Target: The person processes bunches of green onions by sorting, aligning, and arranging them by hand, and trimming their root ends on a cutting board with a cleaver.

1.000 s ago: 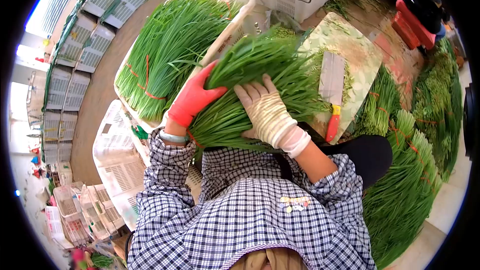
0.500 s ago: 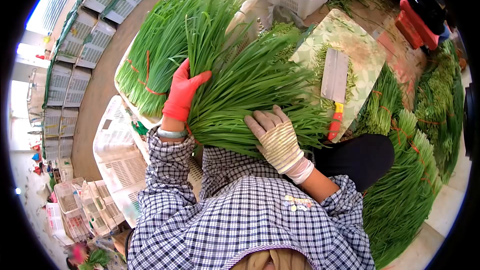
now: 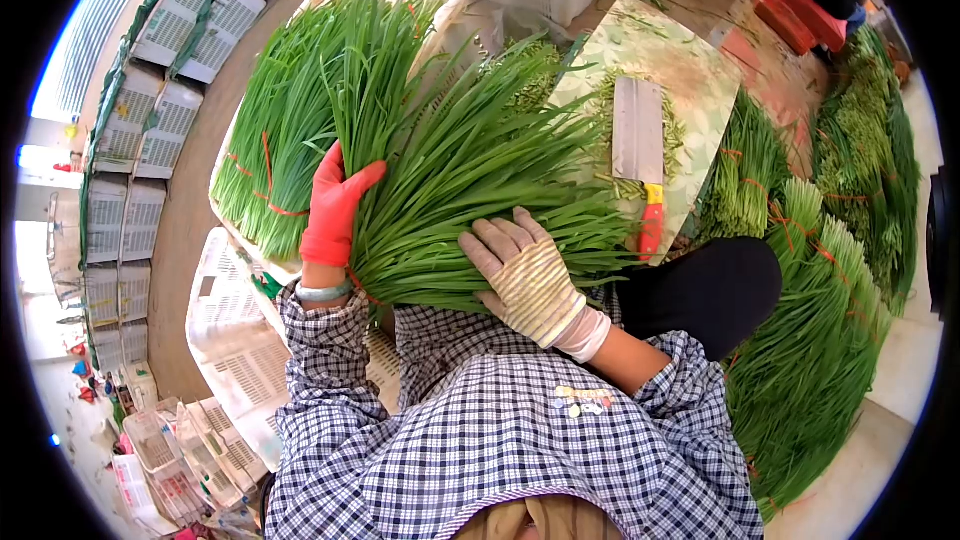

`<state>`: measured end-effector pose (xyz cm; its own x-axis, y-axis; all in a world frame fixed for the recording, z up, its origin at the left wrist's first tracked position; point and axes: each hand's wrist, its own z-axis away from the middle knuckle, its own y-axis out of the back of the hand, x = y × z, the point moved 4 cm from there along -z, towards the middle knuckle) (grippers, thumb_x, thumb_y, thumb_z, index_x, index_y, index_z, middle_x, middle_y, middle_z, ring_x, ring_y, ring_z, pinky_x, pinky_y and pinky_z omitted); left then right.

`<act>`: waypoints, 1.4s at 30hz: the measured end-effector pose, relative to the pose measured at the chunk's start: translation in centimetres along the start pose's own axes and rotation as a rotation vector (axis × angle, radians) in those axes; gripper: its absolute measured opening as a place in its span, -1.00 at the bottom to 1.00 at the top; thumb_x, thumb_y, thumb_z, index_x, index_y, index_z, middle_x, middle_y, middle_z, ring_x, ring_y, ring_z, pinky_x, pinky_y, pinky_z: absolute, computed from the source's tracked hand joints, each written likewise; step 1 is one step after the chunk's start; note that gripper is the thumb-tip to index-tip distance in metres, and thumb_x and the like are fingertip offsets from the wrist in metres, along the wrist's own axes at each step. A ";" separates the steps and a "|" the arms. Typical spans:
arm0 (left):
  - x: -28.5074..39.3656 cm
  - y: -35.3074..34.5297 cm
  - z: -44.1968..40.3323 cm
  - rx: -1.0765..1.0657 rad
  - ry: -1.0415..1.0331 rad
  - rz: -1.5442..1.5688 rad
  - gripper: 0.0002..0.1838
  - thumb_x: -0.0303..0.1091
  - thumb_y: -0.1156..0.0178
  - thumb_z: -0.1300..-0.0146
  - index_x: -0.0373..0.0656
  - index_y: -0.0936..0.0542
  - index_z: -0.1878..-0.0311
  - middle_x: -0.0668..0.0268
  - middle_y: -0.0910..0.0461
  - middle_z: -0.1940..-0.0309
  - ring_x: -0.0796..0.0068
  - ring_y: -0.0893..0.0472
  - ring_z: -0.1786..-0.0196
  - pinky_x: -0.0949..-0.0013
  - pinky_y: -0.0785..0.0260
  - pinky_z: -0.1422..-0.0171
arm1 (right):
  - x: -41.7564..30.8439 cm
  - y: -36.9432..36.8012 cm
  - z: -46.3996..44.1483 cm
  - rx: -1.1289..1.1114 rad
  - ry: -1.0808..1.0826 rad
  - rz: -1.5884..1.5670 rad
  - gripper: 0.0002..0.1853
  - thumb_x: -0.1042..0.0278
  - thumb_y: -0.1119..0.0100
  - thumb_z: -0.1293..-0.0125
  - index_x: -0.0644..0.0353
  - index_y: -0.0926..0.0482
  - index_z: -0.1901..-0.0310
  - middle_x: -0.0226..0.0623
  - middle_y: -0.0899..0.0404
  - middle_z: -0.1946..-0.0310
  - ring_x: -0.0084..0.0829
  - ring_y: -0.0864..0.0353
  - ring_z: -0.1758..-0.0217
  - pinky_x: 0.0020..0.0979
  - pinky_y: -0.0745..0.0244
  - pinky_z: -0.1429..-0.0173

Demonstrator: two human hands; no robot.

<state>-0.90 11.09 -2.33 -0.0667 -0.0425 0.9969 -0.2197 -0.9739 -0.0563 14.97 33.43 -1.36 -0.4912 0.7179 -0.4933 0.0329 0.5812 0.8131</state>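
A loose, fanned bunch of garlic chives [image 3: 470,180] lies across my lap, its long flat green leaves pointing up and to the right. My left hand [image 3: 338,205], in a red glove, grips chives at the left side of the bunch, with the thumb over the leaves and the fingertips partly hidden among them. Some leaves rise upright from between thumb and fingers. In a striped, pale yellow glove, my right hand [image 3: 528,275] lies flat on the lower leaves, fingers stretched out. A rubber-banded pile of chives [image 3: 290,100] fills the crate beyond my left hand.
To the right, a cleaver [image 3: 638,135] with a red and yellow handle rests on a patterned board [image 3: 690,70] among cut scraps. Tied chive bundles [image 3: 810,340] lie at my right side. A white crate [image 3: 225,325] stands at my left; stacked crates [image 3: 120,210] line the far left.
The whole view has shifted a little, so most things appear farther left. Both hands stay on the chives in nearly the same pose.
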 end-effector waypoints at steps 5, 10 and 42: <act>0.0 0.1 0.2 -0.009 0.015 0.012 -0.47 -0.59 -0.28 -0.20 -0.29 -0.45 -0.26 0.30 -0.64 -0.04 0.52 -0.61 -0.02 0.44 -0.45 -0.16 | -0.1 -0.1 -0.1 0.001 -0.005 -0.030 -0.14 0.14 -0.47 0.12 0.17 -0.39 -0.29 -0.10 -0.41 -0.24 -0.09 -0.39 -0.31 0.07 -0.16 -0.49; 1.6 -1.0 1.4 -0.067 0.093 0.058 -0.45 -0.54 -0.27 -0.22 -0.30 -0.42 -0.29 0.27 -0.61 -0.08 0.48 -0.59 -0.07 0.41 -0.43 -0.20 | 0.4 1.8 -1.4 0.092 0.035 -0.117 -0.10 0.01 -0.46 0.10 0.21 -0.36 -0.31 -0.05 -0.39 -0.26 -0.06 -0.35 -0.34 0.12 -0.12 -0.49; -0.5 3.0 5.6 0.013 0.303 0.002 -0.38 -0.53 -0.22 0.01 -0.25 -0.49 -0.24 0.22 -0.63 -0.06 0.34 -0.63 -0.04 0.30 -0.48 -0.19 | 4.8 14.0 -0.6 0.517 -0.007 -0.260 -0.73 0.34 -0.39 -0.07 0.09 -0.59 0.18 -0.29 -0.62 0.33 -0.26 -0.62 0.18 -0.02 -0.48 -0.17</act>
<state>3.91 6.97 -2.72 -0.3549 0.0220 0.9347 -0.2069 -0.9768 -0.0555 12.60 44.79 7.86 -0.5339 0.5281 -0.6604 0.3338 0.8492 0.4092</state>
